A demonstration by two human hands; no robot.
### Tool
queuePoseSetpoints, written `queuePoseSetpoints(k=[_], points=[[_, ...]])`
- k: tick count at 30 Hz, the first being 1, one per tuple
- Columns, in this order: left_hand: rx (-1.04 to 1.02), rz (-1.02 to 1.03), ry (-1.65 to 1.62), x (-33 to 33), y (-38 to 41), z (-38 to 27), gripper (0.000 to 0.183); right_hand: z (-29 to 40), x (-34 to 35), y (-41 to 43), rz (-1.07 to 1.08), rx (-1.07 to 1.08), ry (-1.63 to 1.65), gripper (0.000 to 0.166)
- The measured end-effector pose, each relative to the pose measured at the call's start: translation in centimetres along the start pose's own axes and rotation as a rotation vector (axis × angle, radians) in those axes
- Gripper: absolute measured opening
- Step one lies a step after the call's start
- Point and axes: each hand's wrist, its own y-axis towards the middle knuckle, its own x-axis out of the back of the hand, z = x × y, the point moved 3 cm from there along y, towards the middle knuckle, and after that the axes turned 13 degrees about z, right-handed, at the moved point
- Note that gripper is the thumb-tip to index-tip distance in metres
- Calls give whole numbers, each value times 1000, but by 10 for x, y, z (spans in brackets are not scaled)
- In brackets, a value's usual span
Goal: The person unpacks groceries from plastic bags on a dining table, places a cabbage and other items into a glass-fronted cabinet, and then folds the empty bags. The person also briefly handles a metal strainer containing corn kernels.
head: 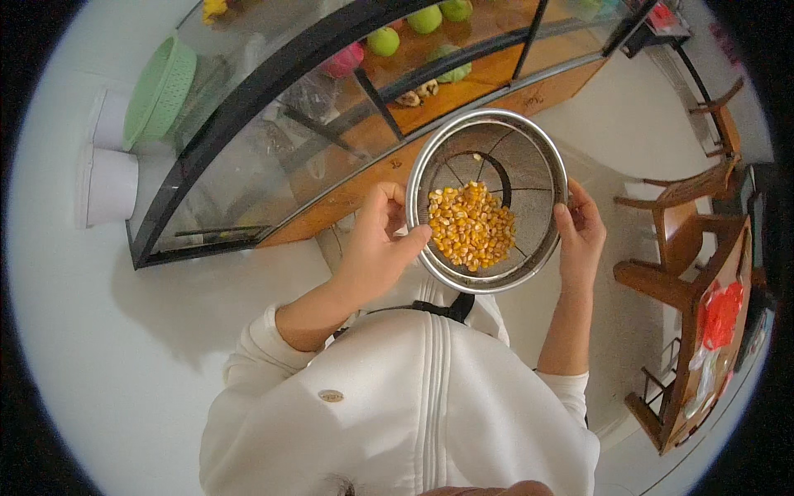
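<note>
A round metal mesh sieve (533,232) with a shiny steel rim is held up in front of my body by both hands. Yellow corn kernels (472,228) lie heaped in its lower left part, and one pale piece sits apart from them near the top. My left hand (384,242) grips the rim on the left, thumb over the edge. On the right side, my right hand (578,232) pinches the rim with its thumb in front and its fingers mostly behind. Dark support bands show through the mesh.
Beyond the sieve stands a glass display case (347,133) with a black frame and wooden base, holding green round fruits (383,41). A green plastic basket (162,93) and white tubs (113,186) are at left. Wooden chairs (676,211) and a table (695,366) stand at right.
</note>
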Motion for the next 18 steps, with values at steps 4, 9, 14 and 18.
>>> queuePoseSetpoints(k=[4,9,14,18], points=[[16,-9,-43,24,11,-13,28,26,-6,16,26,21,40,30],[5,-13,-47,19,14,-6,27,31,5,16,-203,114,-202,22],[0,-5,-15,32,4,-29,27,82,-63,10,266,-25,-359,19],[-19,17,-29,29,3,-27,27,77,-107,15,380,105,-595,28]])
